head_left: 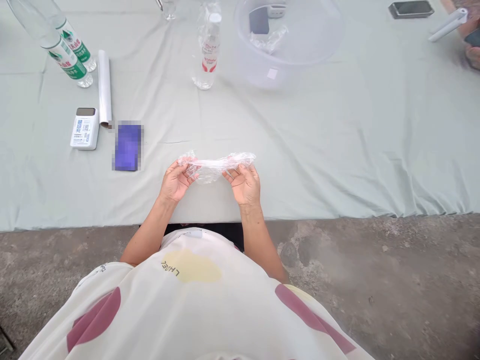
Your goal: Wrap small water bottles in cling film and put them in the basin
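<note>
A crumpled strip of clear plastic film (215, 165) is stretched between both my hands just above the near edge of the table. My left hand (175, 181) pinches its left end, fingers curled. My right hand (244, 184) grips its right end, fingers closed around the film. The table is covered by a pale green cloth (337, 150).
To the left lie a white device (85, 128), a white roll (104, 87), a blurred purple card (128, 146) and two green-labelled bottles (67, 55). A red-labelled bottle (207, 50) and a clear plastic basin (288, 40) stand farther back. A phone (411, 8) and another person's hand (473, 55) are at the far right.
</note>
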A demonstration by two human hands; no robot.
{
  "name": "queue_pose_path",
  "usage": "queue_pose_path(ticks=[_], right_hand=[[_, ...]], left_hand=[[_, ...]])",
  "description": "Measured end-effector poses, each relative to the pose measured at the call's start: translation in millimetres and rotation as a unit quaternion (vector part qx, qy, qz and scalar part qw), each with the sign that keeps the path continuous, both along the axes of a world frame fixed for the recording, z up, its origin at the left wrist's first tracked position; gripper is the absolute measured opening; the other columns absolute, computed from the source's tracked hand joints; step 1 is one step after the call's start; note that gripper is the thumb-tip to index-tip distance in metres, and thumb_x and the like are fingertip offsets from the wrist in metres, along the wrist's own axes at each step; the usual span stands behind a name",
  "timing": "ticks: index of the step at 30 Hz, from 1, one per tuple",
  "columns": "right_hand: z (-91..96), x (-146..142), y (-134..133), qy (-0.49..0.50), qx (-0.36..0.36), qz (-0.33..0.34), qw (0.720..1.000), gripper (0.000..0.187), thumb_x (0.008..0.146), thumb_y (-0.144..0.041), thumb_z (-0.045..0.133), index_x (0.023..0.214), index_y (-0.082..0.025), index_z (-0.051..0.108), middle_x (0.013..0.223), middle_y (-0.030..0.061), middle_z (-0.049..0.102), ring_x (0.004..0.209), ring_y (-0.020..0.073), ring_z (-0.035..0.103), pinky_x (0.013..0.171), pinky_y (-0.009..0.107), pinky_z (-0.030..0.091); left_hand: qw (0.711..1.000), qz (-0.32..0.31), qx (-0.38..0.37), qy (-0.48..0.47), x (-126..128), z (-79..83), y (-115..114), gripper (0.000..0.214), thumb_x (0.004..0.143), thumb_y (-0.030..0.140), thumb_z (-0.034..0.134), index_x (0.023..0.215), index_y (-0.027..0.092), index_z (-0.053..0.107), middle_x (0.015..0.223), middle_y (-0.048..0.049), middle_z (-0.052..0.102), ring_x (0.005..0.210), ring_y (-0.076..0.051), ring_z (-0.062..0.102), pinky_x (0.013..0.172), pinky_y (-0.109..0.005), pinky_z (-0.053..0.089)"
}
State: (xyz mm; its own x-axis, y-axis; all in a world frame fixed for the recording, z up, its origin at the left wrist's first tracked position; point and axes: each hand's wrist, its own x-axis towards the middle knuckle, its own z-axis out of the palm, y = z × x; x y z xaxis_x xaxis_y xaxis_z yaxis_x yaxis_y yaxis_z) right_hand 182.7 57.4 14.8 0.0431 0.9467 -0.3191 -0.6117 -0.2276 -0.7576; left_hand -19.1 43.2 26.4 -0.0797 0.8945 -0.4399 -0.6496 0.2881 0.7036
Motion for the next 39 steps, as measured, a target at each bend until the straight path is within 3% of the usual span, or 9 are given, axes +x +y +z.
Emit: queue_pose_path(ticks=[8,13,15,17,22,24,28,34,39], right_hand=[[8.8,27.1,9.4,-0.082,0.038,-0.062,0.994,0.039,0.071,-0.047,0.080,0.081,-0.027,0.048,0.064,-0.0090,0.054,0.054,0.0094,0.058,0.047,0.022,0.048],[18.4,4.1,4.6,-0.148,0.026,-0.001,0.989,0.039,0.072,-0.053,0.080,0.083,-0.027,0.054,0.069,-0.0081,0.054,0.051,0.0056,0.052,0.047,0.019,0.047],[20.8,-3.1,2.9,-0.159,0.025,0.009,0.987,0.040,0.074,-0.058,0.078,0.086,-0.027,0.057,0.073,-0.0073,0.057,0.053,0.0052,0.054,0.051,0.019,0.049],[22.7,-5.1,1.2,-0.161,0.044,0.033,0.985,0.041,0.074,-0.062,0.076,0.093,-0.029,0.060,0.080,-0.0056,0.061,0.060,0.0067,0.058,0.059,0.020,0.053],[22.6,-0.4,-5.9,-0.243,0.117,0.148,0.952,0.085,0.058,-0.038,0.093,0.134,-0.041,0.056,0.112,-0.0023,0.067,0.075,0.0119,0.060,0.079,0.028,0.057],[18.8,-1.0,-7.3,-0.277,0.121,0.166,0.939,0.070,0.066,-0.034,0.087,0.131,-0.040,0.062,0.103,-0.0036,0.068,0.067,0.0106,0.055,0.072,0.028,0.056],[8.2,-1.3,-1.8,-0.292,0.098,0.101,0.946,0.017,0.080,-0.039,0.072,0.092,-0.026,0.074,0.086,-0.0016,0.067,0.073,0.0112,0.058,0.064,0.024,0.051],[-2.6,21.2,13.8,-0.219,0.004,-0.007,0.976,0.026,0.072,-0.043,0.074,0.086,-0.022,0.065,0.074,-0.0043,0.060,0.064,0.0075,0.055,0.059,0.020,0.046],[-7.2,36.4,15.0,-0.240,-0.084,0.015,0.967,0.027,0.068,-0.038,0.074,0.085,-0.021,0.064,0.072,-0.0049,0.063,0.049,0.0042,0.048,0.048,0.019,0.039]], left_hand=[[0.980,0.117,-0.002,0.159,-22.8,-0.1,9.1,0.015,0.077,0.027,0.069,0.089,0.023,0.060,0.081,0.0015,0.067,0.072,-0.010,0.066,0.068,-0.021,0.048],[0.932,-0.082,0.163,0.312,9.7,30.6,-5.5,0.036,0.077,0.040,0.078,0.106,0.024,0.067,0.105,-0.0044,0.071,0.102,-0.020,0.066,0.085,-0.029,0.049],[0.895,-0.152,0.204,0.365,25.3,34.6,-12.2,0.054,0.064,0.033,0.089,0.113,0.025,0.067,0.115,-0.0052,0.070,0.111,-0.023,0.063,0.089,-0.029,0.047],[0.876,-0.170,0.199,0.405,35.0,31.1,-15.0,0.047,0.062,0.028,0.090,0.105,0.024,0.071,0.109,-0.0047,0.070,0.106,-0.023,0.063,0.085,-0.028,0.047],[0.912,-0.141,0.134,0.360,33.5,12.7,-6.5,0.019,0.078,0.033,0.078,0.089,0.021,0.068,0.083,-0.0002,0.066,0.069,-0.013,0.061,0.061,-0.025,0.048],[0.931,-0.141,0.123,0.314,29.1,9.4,-2.9,0.024,0.076,0.034,0.080,0.087,0.019,0.065,0.079,0.0004,0.064,0.064,-0.012,0.061,0.055,-0.024,0.049],[0.949,-0.119,0.098,0.276,18.2,8.2,-0.3,0.029,0.072,0.035,0.081,0.076,0.018,0.058,0.069,0.0012,0.061,0.066,-0.015,0.067,0.051,-0.022,0.051],[0.966,-0.003,0.025,0.257,-16.7,1.6,3.0,0.034,0.071,0.037,0.079,0.074,0.020,0.050,0.071,0.0022,0.062,0.062,-0.012,0.066,0.049,-0.021,0.050],[0.946,-0.024,-0.041,0.322,-46.1,-6.8,-6.4,0.023,0.075,0.030,0.070,0.083,0.021,0.051,0.076,0.0006,0.063,0.060,-0.013,0.064,0.047,-0.022,0.048]])
